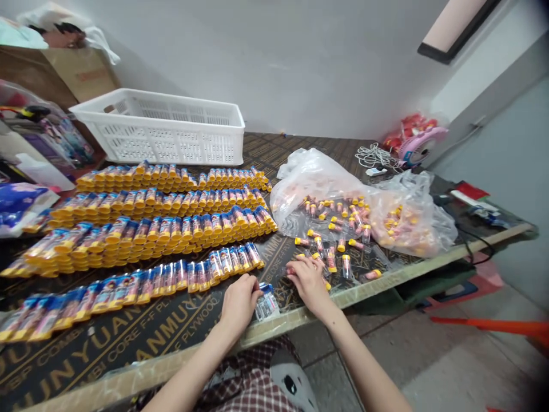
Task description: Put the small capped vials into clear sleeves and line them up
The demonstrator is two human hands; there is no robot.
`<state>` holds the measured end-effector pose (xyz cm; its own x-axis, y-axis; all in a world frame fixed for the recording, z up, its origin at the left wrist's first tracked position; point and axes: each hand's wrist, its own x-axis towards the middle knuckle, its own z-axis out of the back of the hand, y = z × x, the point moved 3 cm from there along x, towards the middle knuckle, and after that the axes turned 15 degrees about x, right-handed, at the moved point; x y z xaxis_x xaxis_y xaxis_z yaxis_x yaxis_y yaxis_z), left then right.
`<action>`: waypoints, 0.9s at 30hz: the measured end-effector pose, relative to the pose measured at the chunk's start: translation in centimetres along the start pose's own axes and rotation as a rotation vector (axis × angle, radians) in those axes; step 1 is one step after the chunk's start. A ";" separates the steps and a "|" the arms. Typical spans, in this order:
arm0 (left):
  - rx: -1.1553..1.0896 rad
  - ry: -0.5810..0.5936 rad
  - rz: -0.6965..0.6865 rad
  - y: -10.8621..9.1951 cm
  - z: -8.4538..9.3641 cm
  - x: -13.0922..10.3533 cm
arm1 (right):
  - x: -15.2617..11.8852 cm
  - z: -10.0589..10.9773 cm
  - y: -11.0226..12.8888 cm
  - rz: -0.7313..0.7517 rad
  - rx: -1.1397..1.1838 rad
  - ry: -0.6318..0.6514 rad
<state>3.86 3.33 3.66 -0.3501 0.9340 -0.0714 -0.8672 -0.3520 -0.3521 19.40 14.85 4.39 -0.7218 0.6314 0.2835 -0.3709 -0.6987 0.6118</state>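
My left hand (241, 300) rests near the table's front edge, its fingers curled and closed. Its thumb lies against the left side of a small stack of clear printed plastic sleeves (267, 303); what the fingers hold, if anything, is hidden. To the right, my right hand (309, 283) is low over the table with bent fingers slightly apart. Just beyond it lie loose clear tubes with yellow caps and pink contents, one tube (331, 260) close to its knuckles. Left of my hands runs a front row of sleeved tubes (141, 283) with blue tops and yellow ends.
Behind that row are several stacked rows of sleeved tubes (128, 237). A white plastic crate (171, 134) stands at the back. A clear bag (326, 171) spills tubes on the right. A pink fan (422, 146) and a white cable (377, 155) sit farther back.
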 end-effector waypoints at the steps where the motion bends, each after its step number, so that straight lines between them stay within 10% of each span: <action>1: -0.013 0.011 -0.002 0.1 0.0 0.0 | -0.2 0.0 0.4 -0.005 0.028 -0.008; 12: -0.009 -0.075 -0.047 0.0 0.1 -1.0 | -1.7 -0.2 2.5 -0.081 0.307 -0.204; 21: -1.303 -0.034 0.453 1.9 0.8 -1.7 | -3.5 0.8 4.8 -0.145 0.623 -0.304; 27: -1.557 -0.016 0.570 2.6 1.8 -2.0 | -4.5 0.0 6.2 -0.091 0.616 -0.330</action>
<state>1.63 0.46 4.52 -0.4896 0.7111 -0.5047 0.5241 -0.2226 -0.8220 20.36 7.68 6.85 -0.4525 0.8155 0.3609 0.0473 -0.3822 0.9229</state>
